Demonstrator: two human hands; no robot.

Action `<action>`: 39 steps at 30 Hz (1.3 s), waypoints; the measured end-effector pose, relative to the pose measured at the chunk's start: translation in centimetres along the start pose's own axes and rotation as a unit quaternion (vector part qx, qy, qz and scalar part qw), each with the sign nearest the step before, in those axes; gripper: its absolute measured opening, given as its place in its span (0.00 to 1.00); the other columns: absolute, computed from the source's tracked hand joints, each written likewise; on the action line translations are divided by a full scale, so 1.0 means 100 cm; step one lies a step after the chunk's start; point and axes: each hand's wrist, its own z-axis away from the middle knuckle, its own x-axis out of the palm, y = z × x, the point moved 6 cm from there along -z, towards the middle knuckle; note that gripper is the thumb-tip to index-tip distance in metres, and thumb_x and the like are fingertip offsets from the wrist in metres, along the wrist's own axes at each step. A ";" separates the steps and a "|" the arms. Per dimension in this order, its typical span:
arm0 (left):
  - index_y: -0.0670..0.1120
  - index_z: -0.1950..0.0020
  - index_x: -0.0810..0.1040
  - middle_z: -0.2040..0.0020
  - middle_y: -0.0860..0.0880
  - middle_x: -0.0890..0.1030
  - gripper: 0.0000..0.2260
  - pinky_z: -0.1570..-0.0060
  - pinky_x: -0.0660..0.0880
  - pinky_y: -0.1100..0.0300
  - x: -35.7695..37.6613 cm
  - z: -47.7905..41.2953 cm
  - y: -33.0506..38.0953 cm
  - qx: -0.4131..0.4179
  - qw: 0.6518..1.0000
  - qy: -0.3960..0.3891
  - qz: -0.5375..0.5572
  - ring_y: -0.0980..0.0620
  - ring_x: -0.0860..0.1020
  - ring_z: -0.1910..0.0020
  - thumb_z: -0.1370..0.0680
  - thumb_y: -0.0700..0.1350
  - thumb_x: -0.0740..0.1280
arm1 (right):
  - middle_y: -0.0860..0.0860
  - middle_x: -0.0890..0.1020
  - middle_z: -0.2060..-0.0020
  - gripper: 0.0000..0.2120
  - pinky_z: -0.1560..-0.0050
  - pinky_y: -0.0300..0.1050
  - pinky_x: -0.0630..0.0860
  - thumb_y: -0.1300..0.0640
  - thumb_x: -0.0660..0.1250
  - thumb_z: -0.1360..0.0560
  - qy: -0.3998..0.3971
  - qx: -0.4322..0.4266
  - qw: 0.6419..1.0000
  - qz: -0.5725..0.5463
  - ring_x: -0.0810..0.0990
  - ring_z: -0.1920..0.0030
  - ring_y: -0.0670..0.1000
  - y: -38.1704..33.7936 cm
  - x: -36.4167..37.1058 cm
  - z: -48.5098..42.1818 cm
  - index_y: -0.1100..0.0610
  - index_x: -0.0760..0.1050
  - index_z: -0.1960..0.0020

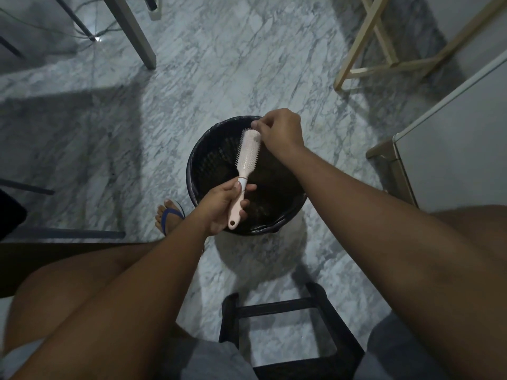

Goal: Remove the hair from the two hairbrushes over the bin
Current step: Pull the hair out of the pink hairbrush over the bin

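Black stool (288, 325) nearest, bin (208, 160) beyond, hairbrush (247, 157) above.

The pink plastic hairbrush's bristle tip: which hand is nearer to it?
Right. The right hand pinches at the tip of the pink plastic hairbrush, over the black round bin. The left hand grips the handle at the opposite end.

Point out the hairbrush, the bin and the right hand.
hairbrush (248, 152): head view, on the pale back of its head.
bin (192, 163): head view, on its black left rim.
right hand (279, 133): head view, on the back of the hand.
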 end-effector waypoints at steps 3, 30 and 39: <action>0.45 0.36 0.74 0.45 0.47 0.80 0.11 0.72 0.70 0.62 -0.004 0.000 0.000 0.005 0.999 0.011 0.040 0.54 0.72 0.68 0.16 0.42 0.56 | 0.49 0.84 0.69 0.13 0.55 0.41 0.81 0.52 0.70 0.23 0.055 0.008 0.994 -0.097 0.83 0.66 0.44 0.003 -0.011 -0.004 0.59 0.84 0.61; 0.43 0.41 0.76 0.45 0.45 0.79 0.10 0.72 0.70 0.61 0.001 0.000 -0.001 0.016 0.999 0.026 0.032 0.54 0.71 0.67 0.16 0.41 0.56 | 0.47 0.86 0.63 0.11 0.51 0.52 0.83 0.53 0.62 0.19 0.000 0.031 0.996 -0.081 0.85 0.63 0.45 0.021 -0.003 0.006 0.55 0.76 0.57; 0.46 0.39 0.76 0.45 0.46 0.81 0.10 0.71 0.70 0.61 -0.001 0.002 0.001 0.018 0.999 0.014 0.036 0.54 0.72 0.67 0.16 0.42 0.57 | 0.50 0.86 0.66 0.20 0.53 0.47 0.81 0.40 0.67 0.23 -0.084 0.033 0.996 -0.019 0.84 0.63 0.46 0.038 0.017 0.031 0.57 0.81 0.58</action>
